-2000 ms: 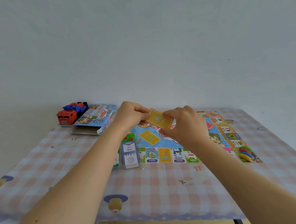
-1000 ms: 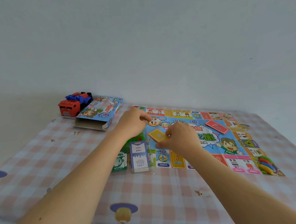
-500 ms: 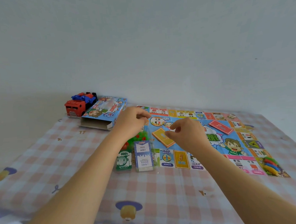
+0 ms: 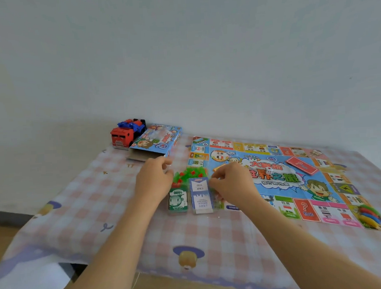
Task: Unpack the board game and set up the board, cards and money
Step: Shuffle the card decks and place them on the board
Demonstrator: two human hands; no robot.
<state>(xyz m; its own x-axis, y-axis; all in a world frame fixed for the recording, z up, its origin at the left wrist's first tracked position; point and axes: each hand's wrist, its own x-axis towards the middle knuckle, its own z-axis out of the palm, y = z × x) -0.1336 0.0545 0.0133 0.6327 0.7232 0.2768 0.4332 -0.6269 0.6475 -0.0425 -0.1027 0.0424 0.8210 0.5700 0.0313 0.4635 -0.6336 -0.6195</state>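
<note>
Game board [image 4: 282,184] lies unfolded and flat on the right half of the desk [image 4: 82,207], which is covered by a pink checked cloth. On the board's blue centre rest a red card deck [image 4: 301,165] and, near it, a white die [image 4: 268,170]; an orange card deck [image 4: 217,167] shows only as an edge behind the right hand [image 4: 232,184]. Coloured pawns [image 4: 368,215] lie together on the board's near right corner. Just off the board's left edge stand a green money stack [image 4: 177,200] marked 1000 and, beside it, a blue-and-white card stack [image 4: 200,195], with a heap of green and red houses [image 4: 190,173] behind them. The left hand [image 4: 154,181] hovers left of the heap, its fingers [image 4: 166,162] loosely curled with nothing visible in them. The right hand's fingers [image 4: 215,180] are curled, tips together, at the top of the blue-and-white stack; whether they pinch anything cannot be told. The open game box [image 4: 157,142] lies at the far left of the board, touching a red and blue toy truck [image 4: 127,134] against the wall.
</note>
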